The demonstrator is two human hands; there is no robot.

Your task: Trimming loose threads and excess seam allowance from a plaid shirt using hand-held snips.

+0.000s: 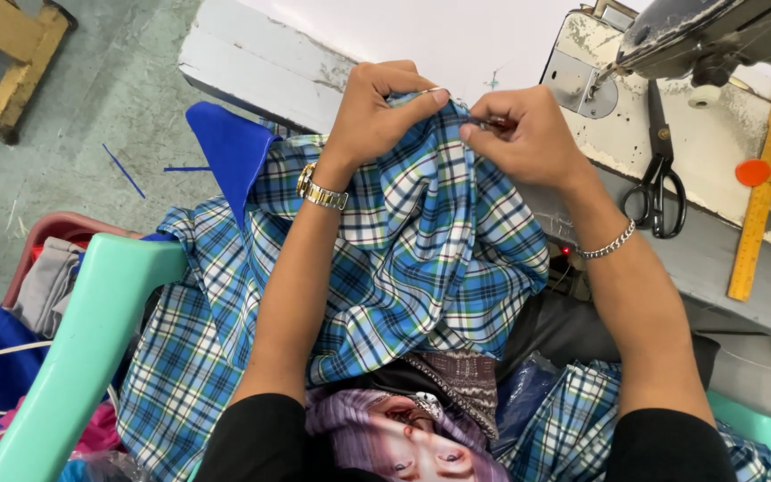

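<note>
A: Surface and room?
B: One white sewing table (261,62), paint chipped, over a grey-green concrete floor (91,98). Sewing machine (698,36) at its far right corner; black scissors (658,170), a yellow ruler (760,192) and an orange disc (752,172) lie on the machine bed. A mint plastic chair arm (91,339) sits at the near left, beside a basket of folded cloth (46,277).

A: Item in hand, and its lie?
B: One blue plaid garment (421,259), bunched, draped from the table's near edge down over the lap. Its long axis runs table to lap; the raised fold points at the table. A plain blue panel (229,147) sticks out left.

A: Fingers?
B: Left hand (377,112), wristwatch (321,190) below: fingers curled, thumb and forefinger pinching the top fold. Right hand (528,134), chain bracelet (609,243): fingertips pressed together, pinching the same fold just beside it, around a small dark object that cannot be made out.
</note>
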